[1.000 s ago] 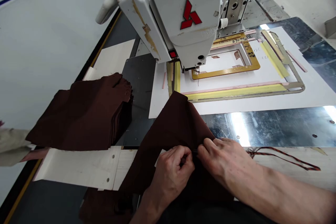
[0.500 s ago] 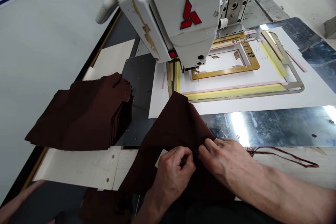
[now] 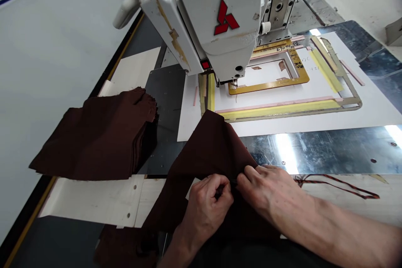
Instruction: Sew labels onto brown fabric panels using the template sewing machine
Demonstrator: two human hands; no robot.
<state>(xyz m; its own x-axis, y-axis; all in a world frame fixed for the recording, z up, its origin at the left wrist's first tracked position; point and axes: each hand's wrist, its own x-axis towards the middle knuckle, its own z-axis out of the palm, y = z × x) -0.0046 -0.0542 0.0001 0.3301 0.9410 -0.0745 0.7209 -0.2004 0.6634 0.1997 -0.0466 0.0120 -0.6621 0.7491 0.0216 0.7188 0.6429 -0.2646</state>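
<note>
Nearest, at the left, folded brown fabric (image 3: 122, 246) low beneath the near edge of a pale board (image 3: 89, 203); a little to the right and farther, left hand (image 3: 209, 201) with fingers curled and thumb closing toward the forefinger, narrow, pinching the brown cloth (image 3: 191, 159); just right of it, right hand (image 3: 259, 186) bunched tight, knuckles up, on the same cloth, with the gathered part between the two, tips partly hidden; something thin and dark in the small gap between the hands, too small to make out; white slip (image 3: 192, 188) just left of the left hand, partly covered by it.

Brown cloth spread under both hands, peaked toward the far side, far corner over the near edge of a white sheet (image 3: 314, 124), beside the near left corner of a taped frame (image 3: 282, 107); to the right, beyond the right forearm, loop of red-and-dark cord (image 3: 348, 186) on pale wood; farther, shiny metal plate (image 3: 264, 153) under the sheet; well left, thick stack of brown cloth pieces (image 3: 91, 134), partly on the pale board, partly on a dark plate (image 3: 168, 109).

Farther, within the taped frame, smaller yellow-brown frame (image 3: 266, 88); above its left end, white machine head (image 3: 207, 16) with red emblem (image 3: 221, 12); far right, pale surface (image 3: 370, 2).
</note>
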